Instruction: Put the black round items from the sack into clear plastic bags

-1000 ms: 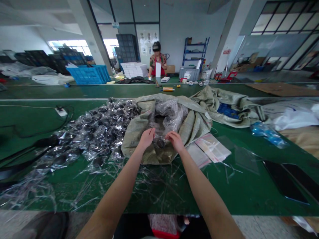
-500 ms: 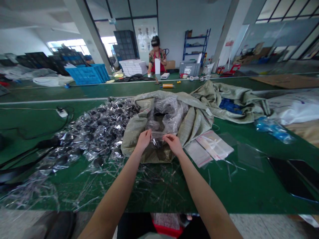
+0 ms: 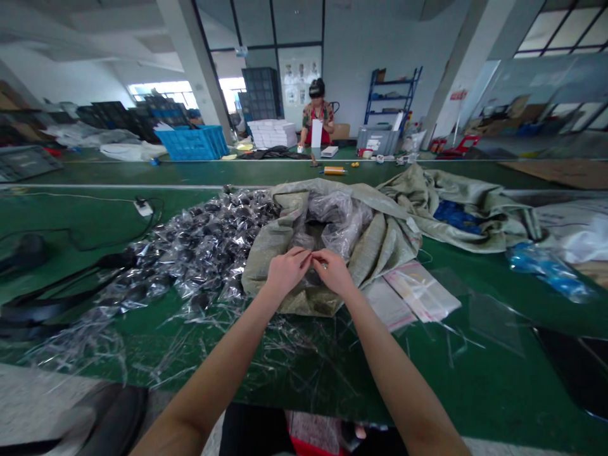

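At the left of the near green workbench (image 3: 479, 386), a black cable runs to a white power strip (image 3: 143, 207). Beside it spreads a heap of dark items in clear plastic wrap (image 3: 204, 247), with loose plastic strips scattered towards the near edge. Next come the person's left hand (image 3: 286, 271) and right hand (image 3: 334, 271), close together above a woven sack (image 3: 304, 297). Their fingertips (image 3: 311, 254) meet over something too small to make out. A clear plastic bag (image 3: 337, 221) bulges from the sack's mouth, just beyond the hands. To the right lie flat resealable bags (image 3: 420, 291) and a crumpled blue plastic bag (image 3: 546, 269). Farther off, a co-worker (image 3: 317, 111) sits at another bench.
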Available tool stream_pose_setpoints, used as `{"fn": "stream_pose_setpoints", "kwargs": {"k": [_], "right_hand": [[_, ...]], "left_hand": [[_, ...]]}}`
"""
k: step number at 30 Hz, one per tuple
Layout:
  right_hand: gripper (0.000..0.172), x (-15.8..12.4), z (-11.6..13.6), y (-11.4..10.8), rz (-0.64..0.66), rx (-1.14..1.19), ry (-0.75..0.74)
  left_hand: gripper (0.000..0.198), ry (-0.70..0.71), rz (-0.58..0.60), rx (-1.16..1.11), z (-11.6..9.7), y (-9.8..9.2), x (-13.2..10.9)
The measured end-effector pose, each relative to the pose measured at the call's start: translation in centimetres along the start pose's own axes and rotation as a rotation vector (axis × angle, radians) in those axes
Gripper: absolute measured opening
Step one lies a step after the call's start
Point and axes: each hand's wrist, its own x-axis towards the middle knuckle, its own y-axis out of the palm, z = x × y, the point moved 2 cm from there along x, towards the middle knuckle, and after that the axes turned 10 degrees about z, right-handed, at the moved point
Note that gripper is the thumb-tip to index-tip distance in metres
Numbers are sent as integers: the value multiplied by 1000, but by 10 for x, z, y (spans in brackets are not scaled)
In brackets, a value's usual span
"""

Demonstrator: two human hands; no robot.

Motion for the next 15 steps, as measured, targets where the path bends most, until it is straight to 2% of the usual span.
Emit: {"fn": "stream_pose_setpoints", "kwargs": {"k": [5, 9, 15], "right_hand": [[17, 3, 9, -2, 76, -202, -68], [16, 4, 11, -3, 108, -290, -80], [15, 5, 13, -4, 96, -299, -51]], "left_hand": [[35, -5, 0, 97, 3, 0, -1], [28, 25, -61, 103, 5, 4, 0], [18, -30, -222, -101, 7, 12, 4]]}}
